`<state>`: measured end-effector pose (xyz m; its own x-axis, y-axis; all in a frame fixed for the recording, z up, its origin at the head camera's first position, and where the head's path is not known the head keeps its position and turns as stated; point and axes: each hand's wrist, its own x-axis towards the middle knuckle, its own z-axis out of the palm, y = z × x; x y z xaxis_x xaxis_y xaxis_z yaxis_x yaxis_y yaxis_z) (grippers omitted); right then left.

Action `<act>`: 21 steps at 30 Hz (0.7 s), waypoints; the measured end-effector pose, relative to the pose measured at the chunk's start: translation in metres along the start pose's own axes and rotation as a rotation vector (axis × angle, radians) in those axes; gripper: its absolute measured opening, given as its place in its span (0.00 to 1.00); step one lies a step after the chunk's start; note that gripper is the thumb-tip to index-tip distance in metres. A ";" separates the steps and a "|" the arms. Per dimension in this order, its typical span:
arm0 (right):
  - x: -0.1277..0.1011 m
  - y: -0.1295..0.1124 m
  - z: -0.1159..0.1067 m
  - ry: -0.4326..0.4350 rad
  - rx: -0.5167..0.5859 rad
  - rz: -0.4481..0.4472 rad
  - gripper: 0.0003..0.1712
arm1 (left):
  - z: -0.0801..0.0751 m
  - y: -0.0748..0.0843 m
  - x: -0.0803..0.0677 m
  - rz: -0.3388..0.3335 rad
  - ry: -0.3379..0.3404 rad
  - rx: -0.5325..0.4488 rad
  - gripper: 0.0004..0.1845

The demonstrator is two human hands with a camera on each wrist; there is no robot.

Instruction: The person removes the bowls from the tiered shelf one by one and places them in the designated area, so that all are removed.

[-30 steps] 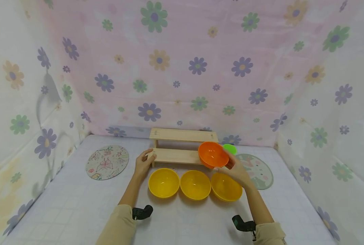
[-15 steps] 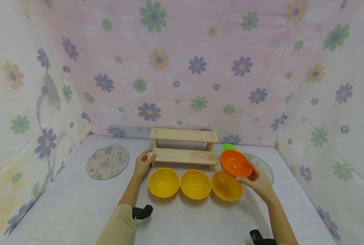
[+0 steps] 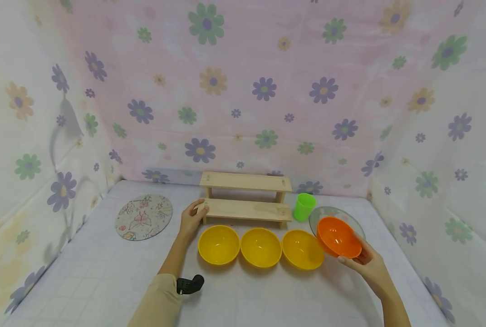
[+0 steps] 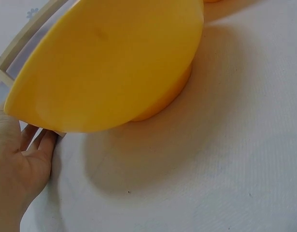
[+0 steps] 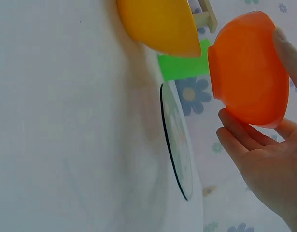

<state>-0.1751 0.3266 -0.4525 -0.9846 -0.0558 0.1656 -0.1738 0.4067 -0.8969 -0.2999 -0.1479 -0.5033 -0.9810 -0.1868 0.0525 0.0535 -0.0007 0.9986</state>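
Right hand (image 3: 365,265) holds orange bowl (image 3: 338,236) above round mat (image 3: 332,212); left hand (image 3: 191,220) grips wooden shelf (image 3: 244,209).

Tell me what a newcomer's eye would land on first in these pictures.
First, the orange bowl, tilted and held up in the right hand above the round patterned mat on the right. Next, the row of three yellow bowls standing in front of the two-step wooden shelf, whose lower left end the left hand grips. A green cup stands just right of the shelf.
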 end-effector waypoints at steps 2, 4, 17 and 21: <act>-0.004 0.003 -0.002 0.009 -0.012 0.009 0.45 | 0.000 -0.001 0.000 0.001 0.004 0.003 0.23; -0.007 0.004 -0.003 0.020 -0.019 0.024 0.46 | 0.000 -0.001 0.000 0.001 0.012 0.007 0.23; -0.023 0.015 -0.007 0.048 0.014 0.120 0.49 | 0.001 0.000 -0.001 0.002 0.002 -0.023 0.23; -0.025 0.017 -0.007 0.034 -0.048 0.188 0.51 | 0.000 -0.001 0.000 0.000 0.002 -0.016 0.23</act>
<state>-0.1531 0.3415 -0.4685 -0.9984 0.0560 0.0118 0.0148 0.4505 -0.8927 -0.3001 -0.1474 -0.5041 -0.9805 -0.1891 0.0526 0.0568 -0.0166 0.9982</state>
